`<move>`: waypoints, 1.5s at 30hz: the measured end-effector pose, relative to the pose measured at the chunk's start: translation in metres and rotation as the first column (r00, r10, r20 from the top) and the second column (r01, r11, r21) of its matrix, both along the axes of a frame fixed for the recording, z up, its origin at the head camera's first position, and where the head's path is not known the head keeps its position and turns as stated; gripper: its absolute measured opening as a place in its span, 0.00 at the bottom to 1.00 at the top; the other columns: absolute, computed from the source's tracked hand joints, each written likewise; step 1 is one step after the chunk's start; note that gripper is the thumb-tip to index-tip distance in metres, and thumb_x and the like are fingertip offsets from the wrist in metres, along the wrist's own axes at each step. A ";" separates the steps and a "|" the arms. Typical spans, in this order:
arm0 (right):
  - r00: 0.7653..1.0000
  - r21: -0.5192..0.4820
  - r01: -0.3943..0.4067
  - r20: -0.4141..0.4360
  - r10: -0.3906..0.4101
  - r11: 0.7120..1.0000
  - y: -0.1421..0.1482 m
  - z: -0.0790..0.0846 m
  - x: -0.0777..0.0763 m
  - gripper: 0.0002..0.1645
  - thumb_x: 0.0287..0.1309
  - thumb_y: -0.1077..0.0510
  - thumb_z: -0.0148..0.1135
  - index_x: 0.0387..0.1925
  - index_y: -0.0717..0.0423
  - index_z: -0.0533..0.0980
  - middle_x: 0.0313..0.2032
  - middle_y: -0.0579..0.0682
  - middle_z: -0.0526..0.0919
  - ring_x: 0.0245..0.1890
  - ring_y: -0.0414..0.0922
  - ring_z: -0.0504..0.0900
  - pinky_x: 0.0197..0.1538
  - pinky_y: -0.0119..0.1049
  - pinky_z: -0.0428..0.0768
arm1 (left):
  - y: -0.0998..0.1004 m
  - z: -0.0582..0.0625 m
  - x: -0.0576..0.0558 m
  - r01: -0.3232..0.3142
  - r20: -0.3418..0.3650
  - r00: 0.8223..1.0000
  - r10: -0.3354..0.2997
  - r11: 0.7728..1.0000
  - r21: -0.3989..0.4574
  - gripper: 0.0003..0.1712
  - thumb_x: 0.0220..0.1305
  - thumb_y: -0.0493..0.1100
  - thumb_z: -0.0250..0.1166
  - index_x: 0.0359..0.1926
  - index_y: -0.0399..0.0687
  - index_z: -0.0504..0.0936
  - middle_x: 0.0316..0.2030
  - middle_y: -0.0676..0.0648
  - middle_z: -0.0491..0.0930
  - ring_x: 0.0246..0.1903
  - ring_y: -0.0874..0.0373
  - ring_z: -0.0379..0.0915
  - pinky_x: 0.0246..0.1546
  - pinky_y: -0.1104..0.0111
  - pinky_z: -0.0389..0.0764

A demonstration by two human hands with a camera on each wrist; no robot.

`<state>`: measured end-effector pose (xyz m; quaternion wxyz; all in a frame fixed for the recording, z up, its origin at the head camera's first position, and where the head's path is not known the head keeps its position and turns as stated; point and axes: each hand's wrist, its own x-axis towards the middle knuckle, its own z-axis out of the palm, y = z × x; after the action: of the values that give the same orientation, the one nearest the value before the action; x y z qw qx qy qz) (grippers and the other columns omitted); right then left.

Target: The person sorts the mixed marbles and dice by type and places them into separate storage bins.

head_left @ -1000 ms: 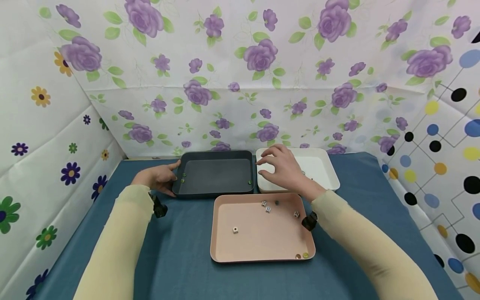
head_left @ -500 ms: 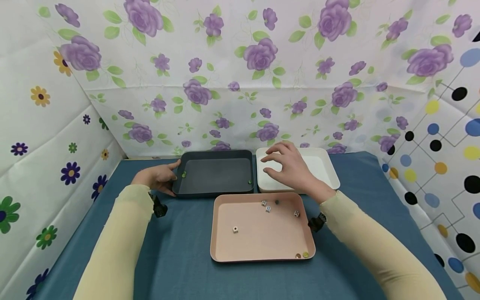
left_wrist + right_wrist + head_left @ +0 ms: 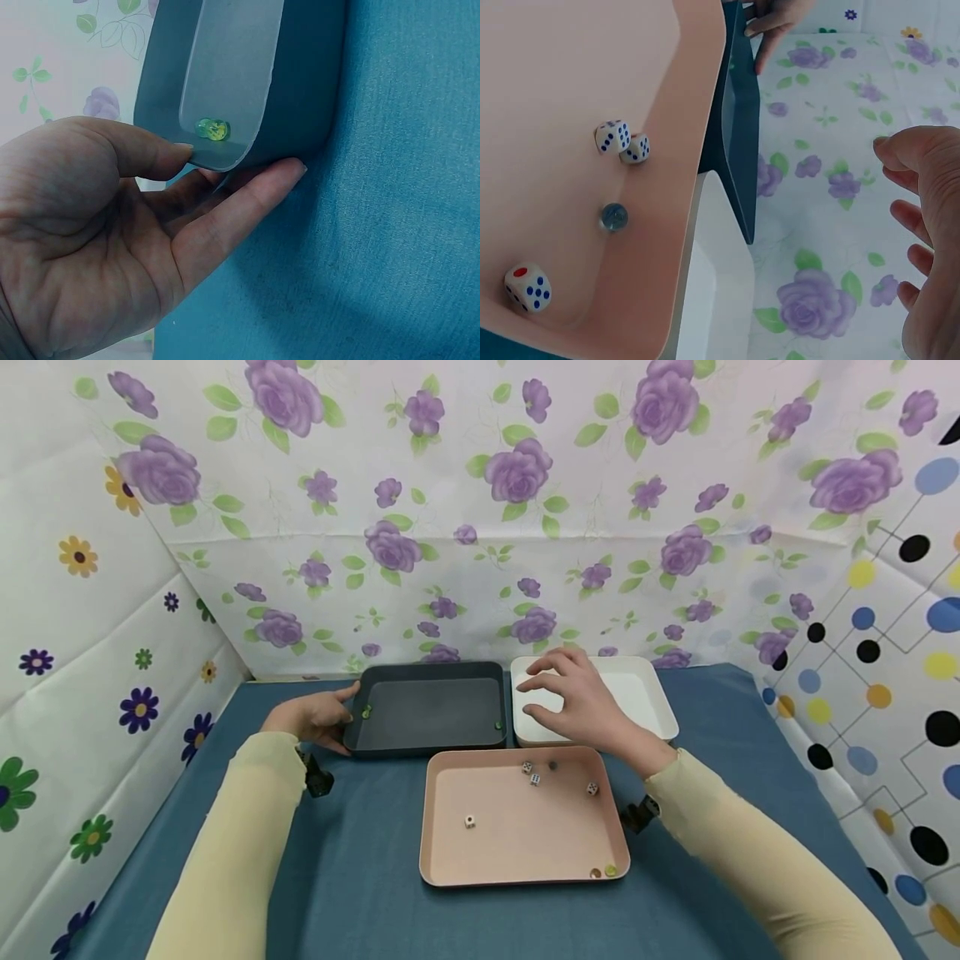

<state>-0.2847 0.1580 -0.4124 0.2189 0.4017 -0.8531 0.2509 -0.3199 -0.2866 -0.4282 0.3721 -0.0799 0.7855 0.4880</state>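
My left hand (image 3: 311, 718) holds the left end of a dark grey tray (image 3: 427, 750). In the left wrist view the thumb (image 3: 161, 156) lies at the tray's rim, with fingers against the outside wall. Two small green glass marbles (image 3: 213, 129) sit together inside that end, and another green marble (image 3: 498, 726) is near the tray's right end. Above the white tray (image 3: 637, 693) hangs my right hand (image 3: 573, 702), fingers loosely bent and apart, nothing between them. It covers part of that tray's inside.
Close in front stands a pink tray (image 3: 517, 878). In it are several white dice (image 3: 528, 287), a clear dark marble (image 3: 614, 217), a yellowish marble (image 3: 611, 870) and a brownish one (image 3: 596, 872). A floral cloth (image 3: 465, 510) rises behind the trays.
My right hand has shifted slightly right over the white tray, covering small items seen there earlier. The two green marbles at the dark tray's left end have come together. The left hand stays put.
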 end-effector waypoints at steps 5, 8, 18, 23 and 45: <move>0.999 0.007 -0.034 0.002 0.034 0.999 -0.005 0.000 0.006 0.14 0.57 0.55 0.76 0.47 0.48 0.88 0.54 0.52 0.80 0.64 0.55 0.67 0.68 0.56 0.65 | -0.002 -0.004 0.000 -0.006 0.005 1.000 0.006 1.000 -0.007 0.45 0.80 0.30 0.38 0.79 0.68 0.22 0.76 0.21 0.38 0.66 0.27 0.64 0.51 0.46 0.84; 0.999 0.020 -0.048 0.008 0.048 0.999 -0.008 0.000 0.011 0.14 0.58 0.55 0.75 0.47 0.47 0.88 0.54 0.51 0.80 0.64 0.55 0.67 0.68 0.56 0.65 | -0.002 -0.005 0.001 -0.010 0.003 1.000 0.010 1.000 -0.010 0.45 0.80 0.30 0.38 0.79 0.68 0.22 0.76 0.21 0.38 0.67 0.27 0.63 0.50 0.47 0.84; 0.996 0.067 -0.091 0.029 0.089 0.994 -0.022 0.002 0.026 0.14 0.59 0.51 0.75 0.48 0.41 0.87 0.56 0.48 0.79 0.68 0.53 0.65 0.72 0.53 0.62 | -0.001 -0.003 0.002 -0.015 -0.001 1.000 0.015 1.000 -0.010 0.46 0.81 0.30 0.38 0.79 0.69 0.22 0.76 0.21 0.37 0.65 0.26 0.64 0.50 0.45 0.84; 0.990 0.068 -0.140 0.036 0.138 0.988 -0.030 -0.002 0.031 0.14 0.59 0.51 0.76 0.48 0.41 0.87 0.56 0.47 0.79 0.66 0.52 0.66 0.69 0.53 0.65 | 0.000 -0.004 0.001 -0.018 -0.004 1.000 0.018 1.000 -0.013 0.45 0.81 0.30 0.38 0.79 0.69 0.23 0.76 0.21 0.38 0.66 0.27 0.65 0.50 0.46 0.84; 0.967 0.231 -0.256 0.078 0.244 0.939 -0.059 -0.024 0.043 0.15 0.57 0.49 0.76 0.47 0.41 0.87 0.54 0.46 0.80 0.64 0.51 0.69 0.68 0.47 0.68 | -0.001 -0.002 0.000 0.013 -0.011 1.000 -0.013 1.000 -0.005 0.45 0.81 0.30 0.38 0.79 0.67 0.21 0.75 0.19 0.37 0.68 0.26 0.60 0.50 0.46 0.84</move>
<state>-0.2413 0.0989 -0.4361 0.1145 0.5240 -0.8242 0.1818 -0.3202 -0.2875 -0.4300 0.3707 -0.0730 0.7892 0.4843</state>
